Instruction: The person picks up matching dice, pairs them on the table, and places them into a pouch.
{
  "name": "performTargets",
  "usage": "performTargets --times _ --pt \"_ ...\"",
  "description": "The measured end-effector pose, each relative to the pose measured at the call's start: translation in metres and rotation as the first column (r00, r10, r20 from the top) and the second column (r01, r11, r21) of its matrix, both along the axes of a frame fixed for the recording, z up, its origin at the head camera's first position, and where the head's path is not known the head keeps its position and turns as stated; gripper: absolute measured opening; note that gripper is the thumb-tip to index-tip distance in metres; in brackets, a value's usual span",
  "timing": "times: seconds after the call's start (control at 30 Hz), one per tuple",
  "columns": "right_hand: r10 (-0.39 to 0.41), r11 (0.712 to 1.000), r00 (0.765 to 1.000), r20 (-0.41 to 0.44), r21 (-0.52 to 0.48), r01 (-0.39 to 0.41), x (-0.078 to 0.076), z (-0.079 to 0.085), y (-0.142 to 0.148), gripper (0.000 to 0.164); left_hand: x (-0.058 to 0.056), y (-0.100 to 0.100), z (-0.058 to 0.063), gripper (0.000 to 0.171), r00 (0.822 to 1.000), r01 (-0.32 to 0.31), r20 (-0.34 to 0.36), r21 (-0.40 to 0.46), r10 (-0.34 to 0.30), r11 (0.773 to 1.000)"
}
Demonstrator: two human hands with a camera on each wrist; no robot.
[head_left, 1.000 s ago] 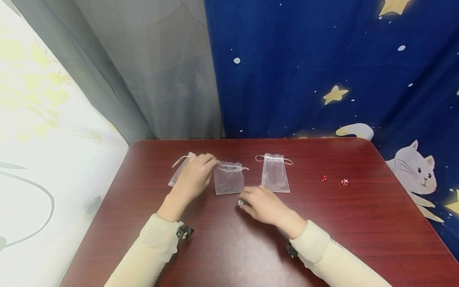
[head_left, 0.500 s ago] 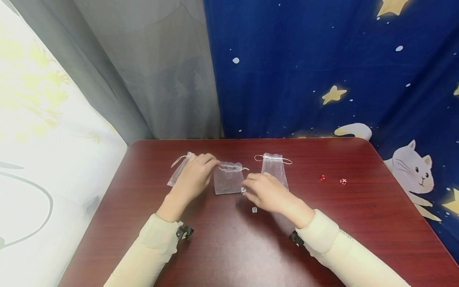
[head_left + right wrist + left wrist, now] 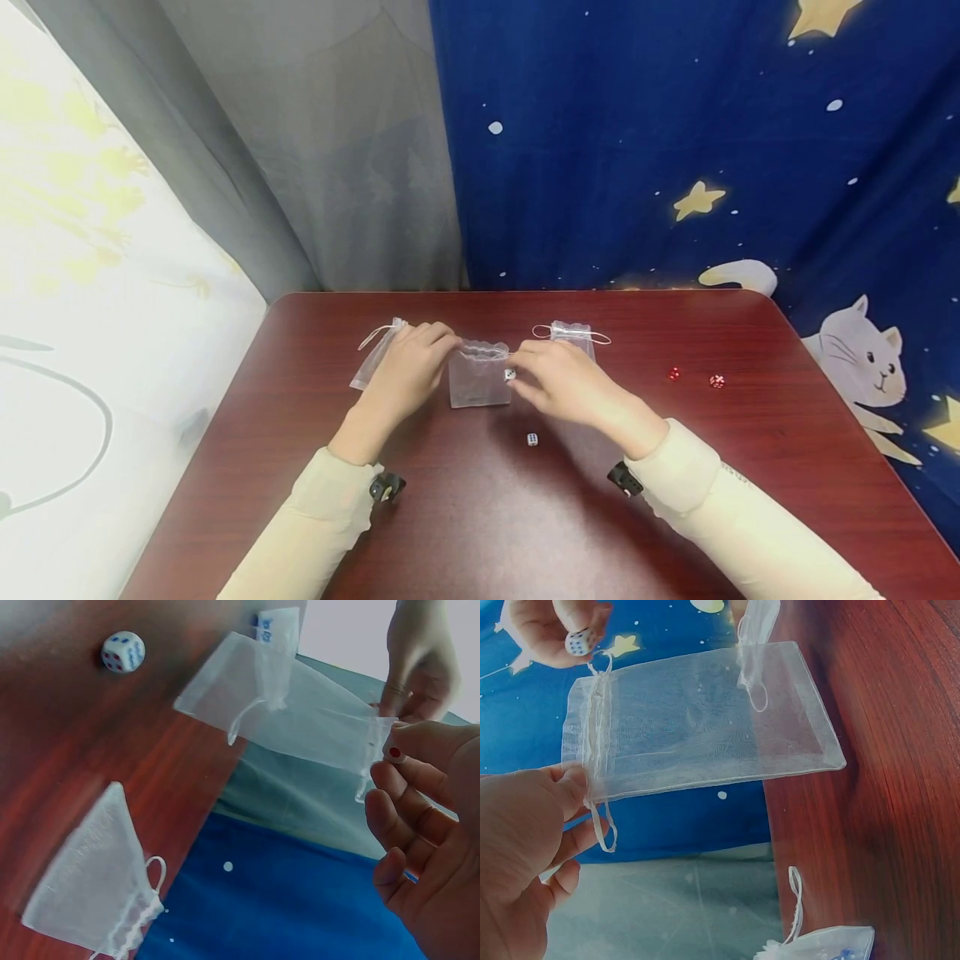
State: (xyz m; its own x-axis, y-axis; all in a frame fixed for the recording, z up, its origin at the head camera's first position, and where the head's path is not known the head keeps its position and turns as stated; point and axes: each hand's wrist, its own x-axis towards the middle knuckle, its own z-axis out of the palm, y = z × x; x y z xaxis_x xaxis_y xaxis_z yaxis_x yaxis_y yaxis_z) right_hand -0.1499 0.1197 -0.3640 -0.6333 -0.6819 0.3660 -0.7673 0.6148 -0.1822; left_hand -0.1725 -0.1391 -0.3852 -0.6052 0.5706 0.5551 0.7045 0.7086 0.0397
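Observation:
A sheer white drawstring bag (image 3: 480, 385) stands in the middle of the table. At its top left edge my left hand (image 3: 408, 358) pinches the gathered rim between thumb and fingers. My right hand (image 3: 564, 377) is at the bag's top right corner, holding a white die (image 3: 580, 643) between thumb and fingers. Whether those fingers also grip the rim I cannot tell. A second white die (image 3: 124, 652), with blue and red pips, lies on the table nearer the body. No die shows inside the middle bag.
Partly behind the left hand lies another sheer bag (image 3: 367, 368), with something blue-marked inside. A third bag (image 3: 572, 332) is partly hidden by the right hand. Two red dice, a left one (image 3: 675, 374) and a right one (image 3: 717, 381), lie on the table's right side.
My right hand has picked up one white die and moved it up and away from the body to the bag's rim, uncovering the other die. The left hand stays put.

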Motion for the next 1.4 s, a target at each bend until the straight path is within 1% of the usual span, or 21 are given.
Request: performTargets --times 0.2,0.3,0.47,0.6,0.83,1.1,1.23,1.4 --pt "0.005 1.000 1.000 0.000 -0.013 -0.005 -0.005 0.011 -0.003 0.018 0.000 0.000 -0.002 0.007 1.000 0.018 -0.019 0.009 -0.018 1.000" --pt "0.010 1.000 1.000 -0.012 -0.021 -0.010 -0.009 0.016 -0.006 0.017 0.000 0.001 -0.003 0.007 1.000 0.023 -0.013 0.010 -0.022 1.000" --pt "0.007 0.999 1.000 -0.003 -0.044 -0.007 -0.015 0.020 -0.012 0.014 0.002 0.003 -0.004 0.011 0.999 0.034 -0.002 0.016 -0.034 0.999" --pt "-0.016 0.999 1.000 0.010 -0.041 0.016 -0.018 0.020 -0.018 0.012 0.002 0.003 -0.004 0.016 0.999 0.035 -0.002 0.011 -0.035 0.999" --pt "-0.049 0.998 0.998 0.043 -0.022 0.050 -0.023 0.019 -0.028 0.012 0.003 0.004 -0.004 0.018 0.999 0.033 0.000 0.006 -0.033 0.999" --pt "-0.030 0.999 0.998 0.063 -0.029 0.031 -0.026 0.019 -0.035 0.013 0.003 0.005 -0.005 0.019 0.998 0.052 -0.020 0.023 -0.051 0.998" --pt "-0.037 0.999 0.997 0.072 -0.020 0.038 -0.027 0.018 -0.035 0.016 0.002 0.006 -0.007 0.018 0.998 0.054 -0.039 0.025 -0.053 0.998" --pt "-0.047 0.998 0.996 0.078 -0.040 0.050 -0.026 0.016 -0.033 0.019 0.002 0.005 -0.007 0.015 0.998 0.048 -0.033 0.028 -0.047 0.998"
